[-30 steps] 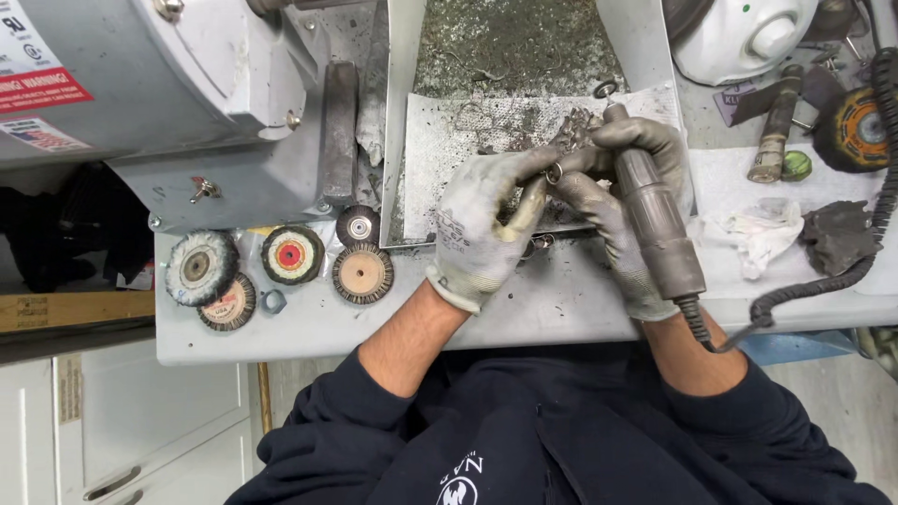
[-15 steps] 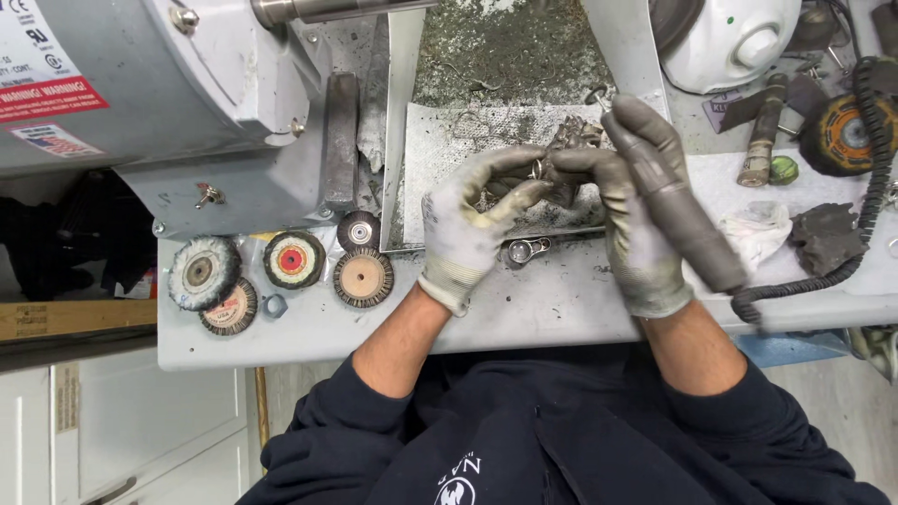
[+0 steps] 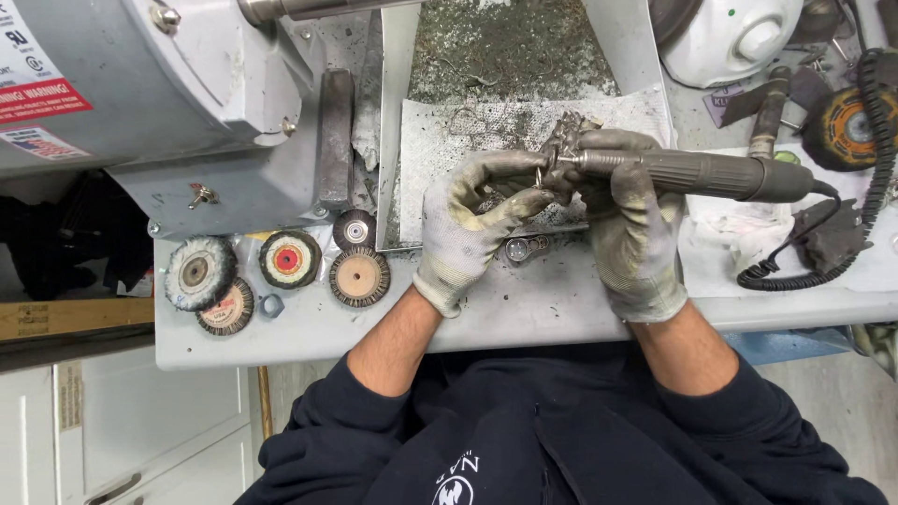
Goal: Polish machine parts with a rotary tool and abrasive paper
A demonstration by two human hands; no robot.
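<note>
Rotary handpiece (image 3: 692, 171) — one; five wheels (image 3: 358, 276).

Gloved hands: two, left hand (image 3: 472, 224) and right hand (image 3: 629, 224). Rotary handpiece (image 3: 692, 173): one, in the right hand; coiled cord (image 3: 847, 215): one, right of that hand. Buffing wheels on the desk (image 3: 524, 313) left of the left hand: five, namely (image 3: 199, 272), (image 3: 225, 308), (image 3: 289, 259), (image 3: 354, 227), (image 3: 359, 276).

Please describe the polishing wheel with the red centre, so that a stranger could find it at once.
Start at the big grey machine on the left, then go down to the five round wheels on the bench below it. The red-centred wheel lies in the upper row, between a fluffy grey wheel and a small dark wheel. Only it has a red centre.
</note>
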